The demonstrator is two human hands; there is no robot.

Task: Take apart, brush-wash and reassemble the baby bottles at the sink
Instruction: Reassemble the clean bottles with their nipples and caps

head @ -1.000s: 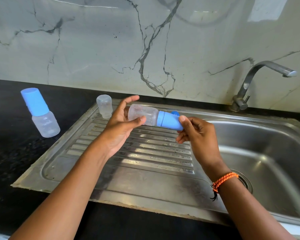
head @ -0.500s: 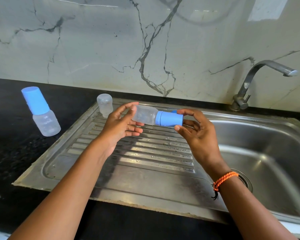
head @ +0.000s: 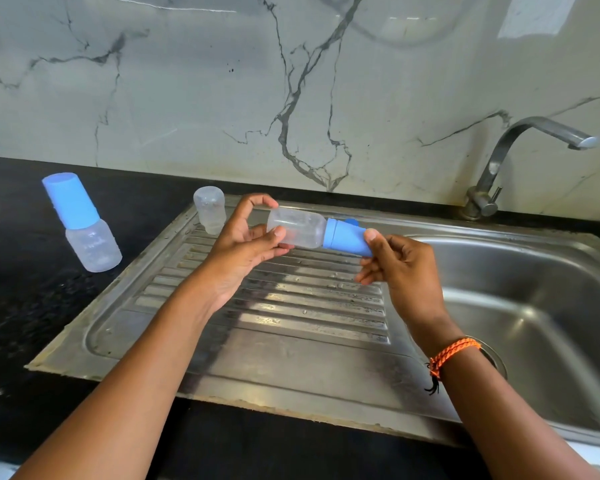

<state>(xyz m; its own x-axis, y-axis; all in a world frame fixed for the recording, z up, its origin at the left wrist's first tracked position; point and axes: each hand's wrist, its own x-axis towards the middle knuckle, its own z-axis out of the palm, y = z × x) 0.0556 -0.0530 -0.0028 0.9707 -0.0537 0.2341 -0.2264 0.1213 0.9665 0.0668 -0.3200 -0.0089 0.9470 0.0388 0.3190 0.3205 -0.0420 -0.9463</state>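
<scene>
The bottle (head: 297, 232) held over the draining board (head: 274, 306) now tips with its blue cap (head: 347, 237) end a little lower than half a second ago, when it lay level. The right hand (head: 400, 268) has shifted so its thumb presses the cap's end. The left hand (head: 243, 247) has regripped, its forefinger arching over the base.

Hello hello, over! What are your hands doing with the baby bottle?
Left hand grips bottle body. Right hand pinches blue cap. Bottle sideways over drainboard, cap on. Nothing blocking.
</scene>
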